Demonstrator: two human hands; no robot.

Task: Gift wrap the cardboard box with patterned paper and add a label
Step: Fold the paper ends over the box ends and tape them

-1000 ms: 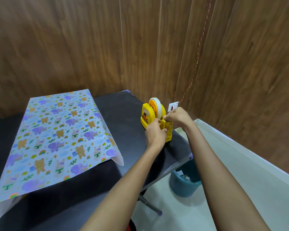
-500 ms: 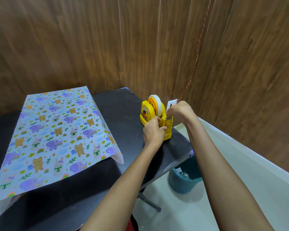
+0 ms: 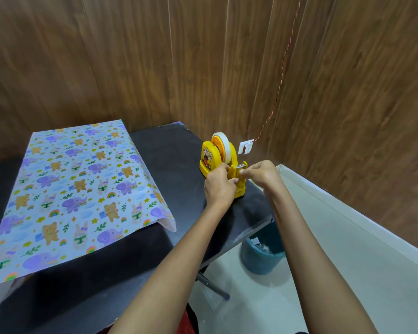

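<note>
Our left hand [image 3: 219, 188] grips the front of the yellow tape dispenser [image 3: 209, 157] near the right edge of the black table [image 3: 174, 153]. Our right hand [image 3: 263, 173] pinches at its cutter; we cannot tell whether tape sits between those fingers. The patterned paper [image 3: 77, 189] lies draped well apart, to the left.

Between the patterned paper [image 3: 77, 189] and the tape dispenser [image 3: 210, 160] you have a bare strip of black table [image 3: 169, 150], open for a hand to pass front to back. Your left hand [image 3: 219, 186] and right hand [image 3: 263, 173] crowd the dispenser's near end, close to the table's right edge. The wood wall [image 3: 203, 68] stands just behind it, with a red cord [image 3: 281, 75] hanging there. The paper's right flap lifts off the table. A blue bin [image 3: 261, 259] blocks the floor under that corner.
</note>
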